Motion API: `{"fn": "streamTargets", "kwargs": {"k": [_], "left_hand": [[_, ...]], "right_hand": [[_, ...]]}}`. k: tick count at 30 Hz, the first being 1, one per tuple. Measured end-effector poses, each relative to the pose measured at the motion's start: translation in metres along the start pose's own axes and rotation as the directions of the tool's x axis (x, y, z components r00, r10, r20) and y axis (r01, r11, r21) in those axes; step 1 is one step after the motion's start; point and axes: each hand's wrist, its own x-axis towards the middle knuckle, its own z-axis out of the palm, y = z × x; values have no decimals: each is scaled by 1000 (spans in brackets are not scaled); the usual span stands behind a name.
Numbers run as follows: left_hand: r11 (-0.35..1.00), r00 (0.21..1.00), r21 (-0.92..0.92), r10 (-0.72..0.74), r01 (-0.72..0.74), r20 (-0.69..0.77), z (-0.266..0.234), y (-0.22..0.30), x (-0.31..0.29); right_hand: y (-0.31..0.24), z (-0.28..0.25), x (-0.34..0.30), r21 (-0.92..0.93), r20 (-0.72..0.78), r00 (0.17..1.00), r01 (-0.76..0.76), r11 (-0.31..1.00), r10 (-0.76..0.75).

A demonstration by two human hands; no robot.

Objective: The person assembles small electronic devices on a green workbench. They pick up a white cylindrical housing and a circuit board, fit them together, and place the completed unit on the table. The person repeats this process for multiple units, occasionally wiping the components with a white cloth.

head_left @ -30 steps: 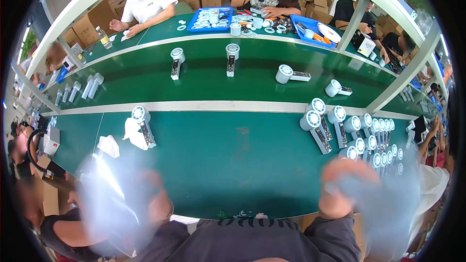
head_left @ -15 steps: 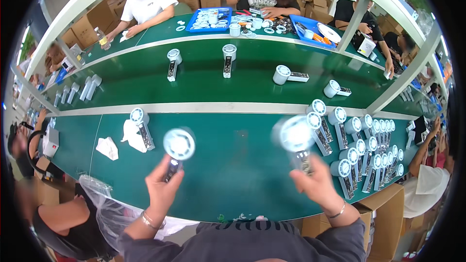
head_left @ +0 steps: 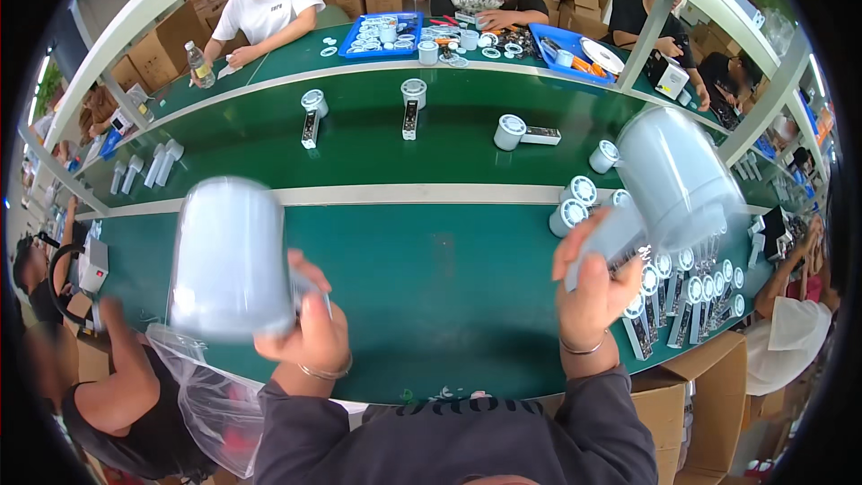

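Note:
Both hands hold up a white device with a drum-shaped head and a narrow flat handle, close to the camera and blurred. My left hand (head_left: pixel 314 323) grips the handle of the left device (head_left: pixel 226 260), whose smooth side faces me. Over the right side of the bench, my right hand (head_left: pixel 593 292) has its fingers round the handle of the right device (head_left: pixel 681 181), tilted with its head up and to the right. Behind it stand rows of similar devices (head_left: pixel 687 292) with vented round faces and open handles showing circuit boards, partly hidden.
Beyond the green bench (head_left: pixel 431 305) runs a green belt (head_left: pixel 359 162) with several more devices. Co-workers sit across it near blue trays (head_left: pixel 384 56). A grey frame post (head_left: pixel 763 135) rises at right. An open carton (head_left: pixel 709 377) stands lower right, clear plastic (head_left: pixel 202 386) lower left.
Both devices have been raised towards the camera and moved outward. They turned from vented faces and circuit boards to smooth sides. The left one now covers the cloth and device on the bench.

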Motion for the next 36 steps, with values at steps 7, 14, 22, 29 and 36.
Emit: {"fn": "streamTargets", "kwargs": {"k": [7,14,22,29,36], "left_hand": [[968,969,39,247,-248,16,-6,-17,18],[918,935,-179,353,-353,-33,-6,-14,7],[967,968,-68,248,-245,39,11,-45,10],[924,926,-104,-354,369,132,24,-83,19],[613,658,-243,-713,752,240,27,-142,3]], "right_hand": [[22,24,24,-296,-128,903,-429,853,410],[21,29,14,-234,-72,996,-67,970,52],[65,21,20,-492,162,831,-399,774,532],[74,0,26,-181,254,-8,-983,40,967],[121,-38,4,-94,63,60,-993,66,996]]}}
